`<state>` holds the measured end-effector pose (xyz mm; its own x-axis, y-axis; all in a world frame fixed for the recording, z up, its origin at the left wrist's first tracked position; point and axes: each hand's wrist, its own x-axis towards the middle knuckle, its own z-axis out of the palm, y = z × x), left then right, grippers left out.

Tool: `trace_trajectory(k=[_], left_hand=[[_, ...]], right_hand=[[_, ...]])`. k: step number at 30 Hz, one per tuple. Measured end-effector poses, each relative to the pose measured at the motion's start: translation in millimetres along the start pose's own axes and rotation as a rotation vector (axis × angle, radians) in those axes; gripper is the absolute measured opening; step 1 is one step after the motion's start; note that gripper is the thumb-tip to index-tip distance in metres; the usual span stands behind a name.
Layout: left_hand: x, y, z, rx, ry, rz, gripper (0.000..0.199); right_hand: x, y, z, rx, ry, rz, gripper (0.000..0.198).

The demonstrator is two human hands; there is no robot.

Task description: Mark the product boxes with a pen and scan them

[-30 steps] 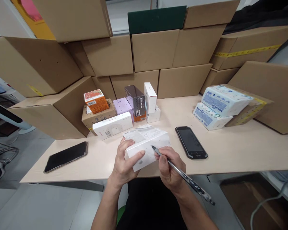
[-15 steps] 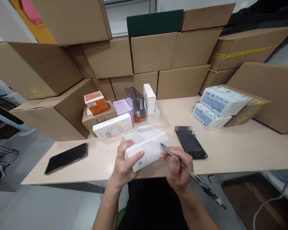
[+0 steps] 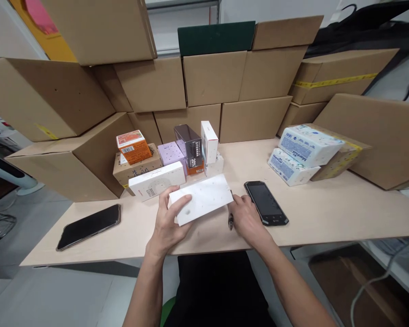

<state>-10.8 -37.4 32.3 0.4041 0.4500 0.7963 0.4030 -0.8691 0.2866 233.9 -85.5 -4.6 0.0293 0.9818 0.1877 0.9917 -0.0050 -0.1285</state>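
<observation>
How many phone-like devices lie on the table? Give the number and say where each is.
2. One black phone lies on the left of the table; a chunkier one lies just right of the right hand. The boxes could hide more.

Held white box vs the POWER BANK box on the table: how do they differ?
The held box is gripped by the left hand; the POWER BANK box stands on the table, untouched.
The held box's face toward the camera shows specks and a round grey mark; the POWER BANK box's front carries printed lettering.
Both are white and elongated.
</observation>
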Motion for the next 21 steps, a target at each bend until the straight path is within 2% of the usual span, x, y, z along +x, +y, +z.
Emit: trace_trajectory(k=[4,6,9,10,12,16,18,21], left_hand=[[9.5,-3.7,-1.6,0.009,-0.004,-0.057,0.060],[14.2,-7.7,-2.2,0.015,0.001,-0.082,0.060],[20.7,-18.6,-1.9,0.012,0.019,-0.142,0.060],[22.7,-23.2,-1.6,0.007,0.022,-0.168,0.059],[27.1,-32.2,-0.8,-0.004,0.021,-0.218,0.058],[36.1,-43.4,-1.2,-0.036,0.006,-0.289,0.055],[39.1,-44.6,-3.1,-0.079,-0.011,-0.321,0.053],[39.3,-43.0,-6.1,-0.146,-0.050,-0.375,0.052]], right_hand=[[3.9,4.5,-0.2,-0.011,-0.019,-0.033,0.048],[-2.0,14.0,-0.4,-0.025,0.037,0.027,0.047],[-17.6,32.0,0.0,-0.094,0.200,0.328,0.059],[-22.9,37.6,0.3,-0.111,0.221,0.435,0.068],[-31.3,46.1,1.2,-0.103,0.165,0.568,0.082],[-34.9,52.0,3.8,-0.032,0.004,0.617,0.086],[-33.2,52.0,6.4,-0.013,0.017,0.643,0.081],[-33.0,51.8,13.4,0.043,0.121,0.660,0.077]])
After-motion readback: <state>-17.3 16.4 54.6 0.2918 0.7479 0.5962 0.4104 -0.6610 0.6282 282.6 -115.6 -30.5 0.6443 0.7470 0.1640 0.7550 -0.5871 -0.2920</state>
